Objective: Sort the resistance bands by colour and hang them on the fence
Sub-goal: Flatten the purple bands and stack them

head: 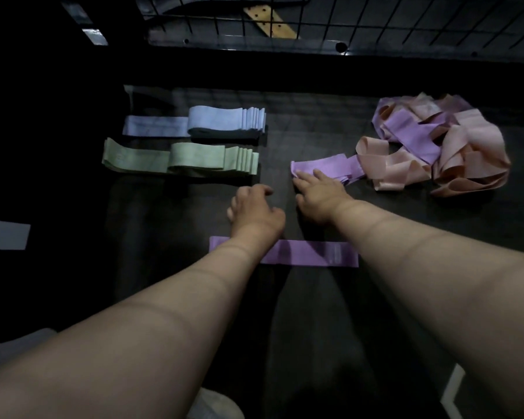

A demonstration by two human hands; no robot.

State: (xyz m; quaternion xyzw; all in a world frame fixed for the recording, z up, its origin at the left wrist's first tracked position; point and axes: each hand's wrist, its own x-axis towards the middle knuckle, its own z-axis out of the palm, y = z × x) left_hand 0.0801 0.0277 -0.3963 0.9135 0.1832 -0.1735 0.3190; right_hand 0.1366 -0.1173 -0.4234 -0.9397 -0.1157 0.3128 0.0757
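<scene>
Two hands reach forward over the dark table.

- right hand: fingers spread and nearly straight, laid on the near left end of a purple band. No finger visibly curls round it.
- left hand: just beside the right hand, on its left. Knuckles are up and the fingers loosely curled under. It seems to hold nothing, though the dim light hides the fingertips.
- purple band: long axis runs left to right, and its far end trails into the loose heap. The right hand is on it and is the nearer hand.
- flat purple band: lies crosswise under both forearms, nearer the person.
- loose heap: purple and peach bands tangled together at right, unsorted.
- green stack and blue stack: folded and laid side by side at left, blue the farther of the two.
- wire fence: beyond the table's far edge, with no band on it.
- Containers: none in view.

Judged stage: purple is being drawn out of the heap, and hanging has not begun.
</scene>
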